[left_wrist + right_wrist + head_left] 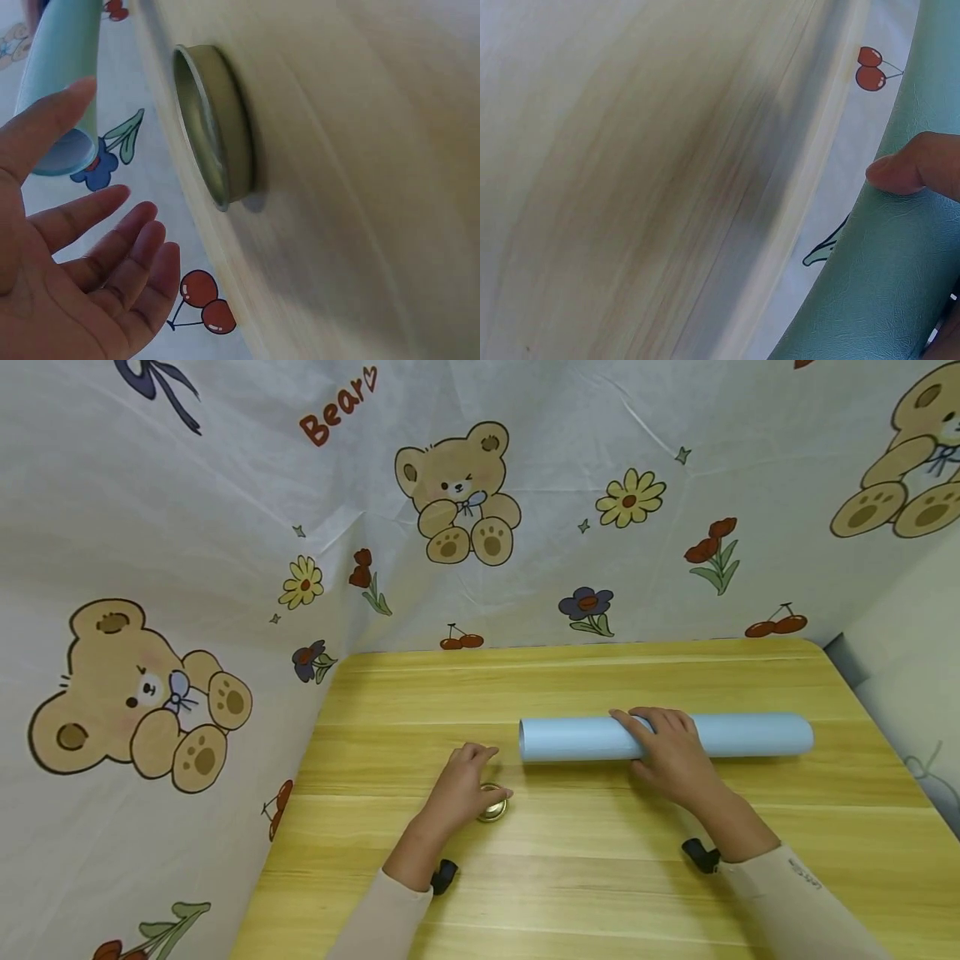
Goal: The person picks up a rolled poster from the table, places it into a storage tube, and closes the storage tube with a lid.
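Note:
A light blue rolled-up mat (750, 735) with an open end lies sideways across the wooden table. My right hand (673, 760) grips it near its middle from above, and in the right wrist view the thumb (900, 172) presses on its grained surface. My left hand (459, 789) is left of the roll's open end, with fingers spread and nothing held. Below the left thumb is a small round gold-coloured metal dish (492, 812), partly hidden by that hand. The left wrist view shows the dish's raised rim and shallow side (236, 124) close to the relaxed fingers.
The yellow wood-grain table (585, 893) has its far edge against a white cloth (540, 452) printed with bears, flowers and cherries. The cloth also hangs along the left side. White material (900, 693) is beyond the table's right edge.

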Motion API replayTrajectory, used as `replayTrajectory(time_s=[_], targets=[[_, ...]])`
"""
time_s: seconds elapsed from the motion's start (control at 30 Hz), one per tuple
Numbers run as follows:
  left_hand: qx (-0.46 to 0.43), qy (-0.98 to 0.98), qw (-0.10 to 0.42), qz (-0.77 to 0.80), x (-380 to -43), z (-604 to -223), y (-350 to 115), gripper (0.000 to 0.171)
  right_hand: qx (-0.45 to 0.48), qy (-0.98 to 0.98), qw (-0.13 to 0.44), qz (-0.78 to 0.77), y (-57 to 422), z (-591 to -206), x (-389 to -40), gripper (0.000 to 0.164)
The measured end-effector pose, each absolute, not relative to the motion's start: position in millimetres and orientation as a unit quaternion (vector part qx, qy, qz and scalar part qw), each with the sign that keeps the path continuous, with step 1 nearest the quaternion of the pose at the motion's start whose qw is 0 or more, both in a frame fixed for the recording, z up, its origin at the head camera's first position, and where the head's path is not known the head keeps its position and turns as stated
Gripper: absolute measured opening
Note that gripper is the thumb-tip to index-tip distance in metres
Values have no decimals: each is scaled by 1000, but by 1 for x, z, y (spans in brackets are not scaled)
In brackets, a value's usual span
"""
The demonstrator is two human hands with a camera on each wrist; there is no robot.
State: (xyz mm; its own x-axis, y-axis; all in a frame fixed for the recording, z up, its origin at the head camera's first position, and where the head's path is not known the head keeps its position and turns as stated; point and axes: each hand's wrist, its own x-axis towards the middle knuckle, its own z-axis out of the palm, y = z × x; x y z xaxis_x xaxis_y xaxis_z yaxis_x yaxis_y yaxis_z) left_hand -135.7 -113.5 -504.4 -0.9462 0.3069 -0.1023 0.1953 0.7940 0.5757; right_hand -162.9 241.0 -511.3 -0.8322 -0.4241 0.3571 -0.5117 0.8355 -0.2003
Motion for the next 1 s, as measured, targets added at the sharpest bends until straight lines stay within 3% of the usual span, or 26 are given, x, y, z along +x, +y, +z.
replayTrajectory(time_s=[0.47, 1.0], targets=[[172, 951, 133, 217, -128, -513, -118, 72, 235, -950, 140, 152, 248, -516, -167, 93], [182, 951, 143, 207, -126, -521, -118, 56, 228, -951, 135, 157, 254, -520, -167, 93]])
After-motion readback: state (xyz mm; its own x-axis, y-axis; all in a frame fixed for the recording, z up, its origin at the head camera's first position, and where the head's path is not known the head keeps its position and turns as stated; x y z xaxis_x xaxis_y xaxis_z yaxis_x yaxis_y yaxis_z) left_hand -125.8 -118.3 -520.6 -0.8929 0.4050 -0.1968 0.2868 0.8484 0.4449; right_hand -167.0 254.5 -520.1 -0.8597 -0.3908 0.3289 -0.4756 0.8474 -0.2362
